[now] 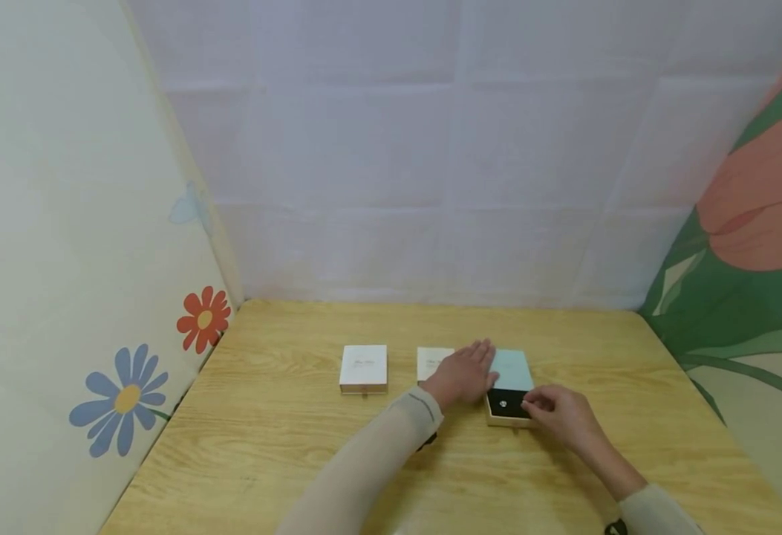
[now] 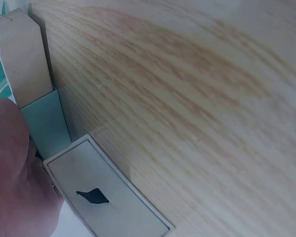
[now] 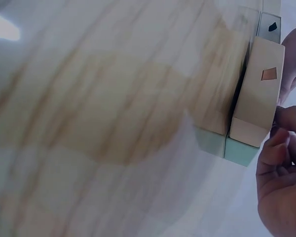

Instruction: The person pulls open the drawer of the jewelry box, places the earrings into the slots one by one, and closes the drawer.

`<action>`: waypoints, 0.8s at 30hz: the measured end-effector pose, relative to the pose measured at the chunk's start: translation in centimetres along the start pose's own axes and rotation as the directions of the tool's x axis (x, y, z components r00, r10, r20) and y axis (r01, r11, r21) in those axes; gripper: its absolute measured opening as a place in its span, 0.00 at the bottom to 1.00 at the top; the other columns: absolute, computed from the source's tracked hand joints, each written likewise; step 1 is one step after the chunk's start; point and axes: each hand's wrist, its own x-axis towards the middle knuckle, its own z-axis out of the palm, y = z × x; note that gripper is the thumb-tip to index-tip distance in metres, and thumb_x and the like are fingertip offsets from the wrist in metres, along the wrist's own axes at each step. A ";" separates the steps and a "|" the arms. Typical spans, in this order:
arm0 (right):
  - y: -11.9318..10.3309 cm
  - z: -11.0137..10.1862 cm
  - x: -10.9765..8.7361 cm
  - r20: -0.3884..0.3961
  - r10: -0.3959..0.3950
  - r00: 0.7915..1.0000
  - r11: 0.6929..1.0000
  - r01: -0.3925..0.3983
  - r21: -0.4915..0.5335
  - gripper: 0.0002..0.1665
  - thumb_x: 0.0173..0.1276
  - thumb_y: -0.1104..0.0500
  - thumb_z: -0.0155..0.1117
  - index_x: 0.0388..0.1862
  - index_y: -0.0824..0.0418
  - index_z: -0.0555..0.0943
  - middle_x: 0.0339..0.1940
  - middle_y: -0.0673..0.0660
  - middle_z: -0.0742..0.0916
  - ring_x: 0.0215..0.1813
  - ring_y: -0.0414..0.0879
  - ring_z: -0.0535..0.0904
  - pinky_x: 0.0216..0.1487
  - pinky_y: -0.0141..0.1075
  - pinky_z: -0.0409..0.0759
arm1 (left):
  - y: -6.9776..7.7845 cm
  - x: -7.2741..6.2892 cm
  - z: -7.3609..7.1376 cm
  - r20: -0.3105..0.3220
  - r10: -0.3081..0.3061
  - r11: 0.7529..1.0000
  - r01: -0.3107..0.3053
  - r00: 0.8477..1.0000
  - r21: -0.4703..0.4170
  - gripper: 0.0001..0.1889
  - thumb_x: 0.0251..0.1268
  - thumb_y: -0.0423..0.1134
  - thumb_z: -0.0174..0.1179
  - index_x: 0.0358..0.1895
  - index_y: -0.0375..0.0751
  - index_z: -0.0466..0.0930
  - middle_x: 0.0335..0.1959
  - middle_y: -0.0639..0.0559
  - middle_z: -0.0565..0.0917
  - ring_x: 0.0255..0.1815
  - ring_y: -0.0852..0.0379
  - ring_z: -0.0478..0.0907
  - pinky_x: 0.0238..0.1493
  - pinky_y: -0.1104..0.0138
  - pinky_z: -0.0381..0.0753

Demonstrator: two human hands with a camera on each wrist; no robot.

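A mint drawer box [image 1: 512,369] lies on the table with its drawer [image 1: 512,421] pulled out toward me. On the drawer's black lining sits a small shiny piece of jewelry [image 1: 503,403], too small to make out exactly. My left hand [image 1: 463,377] lies with straight fingers along the left side of the mint box, over part of a cream box [image 1: 431,358]. At the drawer's right edge, thumb and forefinger of my right hand [image 1: 564,416] pinch a tiny bright piece, mostly hidden. The drawer front [image 3: 259,89] shows a tan pull tab.
A white drawer box [image 1: 364,365] stands apart to the left on the wooden table [image 1: 264,446]. The cream box's front, with a dark pull tab [image 2: 93,196], faces me. A white cloth [image 1: 397,186] hangs behind the table, and floral panels stand on both sides.
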 end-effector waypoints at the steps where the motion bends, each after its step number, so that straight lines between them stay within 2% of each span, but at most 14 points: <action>1: 0.1 0.0 0.0 -0.001 -0.003 1.000 1.000 0.003 -0.003 0.04 0.63 0.62 0.73 0.36 0.60 0.88 0.29 0.48 0.86 0.32 0.41 0.77 0.32 0.30 0.78 | 0.0 0.0 0.0 0.000 -0.001 1.000 0.001 1.000 0.000 0.34 0.83 0.59 0.22 0.83 0.46 0.40 0.85 0.52 0.43 0.84 0.57 0.42 0.81 0.67 0.48; 13: 0.3 0.0 0.5 0.035 0.010 0.999 1.000 -0.010 -0.017 0.04 0.63 0.61 0.73 0.37 0.60 0.88 0.30 0.49 0.84 0.33 0.42 0.76 0.32 0.31 0.76 | 0.0 -0.3 -0.3 -0.004 0.002 1.000 -0.002 1.000 0.003 0.34 0.84 0.59 0.23 0.83 0.46 0.41 0.85 0.52 0.44 0.84 0.57 0.43 0.81 0.68 0.48; 24: 0.5 0.1 0.7 0.008 -0.028 1.000 0.999 0.028 -0.031 0.03 0.62 0.62 0.74 0.36 0.60 0.89 0.31 0.49 0.85 0.33 0.42 0.77 0.33 0.31 0.77 | 0.0 -0.2 -0.4 0.015 -0.004 1.000 0.004 1.000 -0.011 0.34 0.84 0.59 0.23 0.83 0.45 0.41 0.85 0.52 0.44 0.84 0.56 0.43 0.81 0.67 0.48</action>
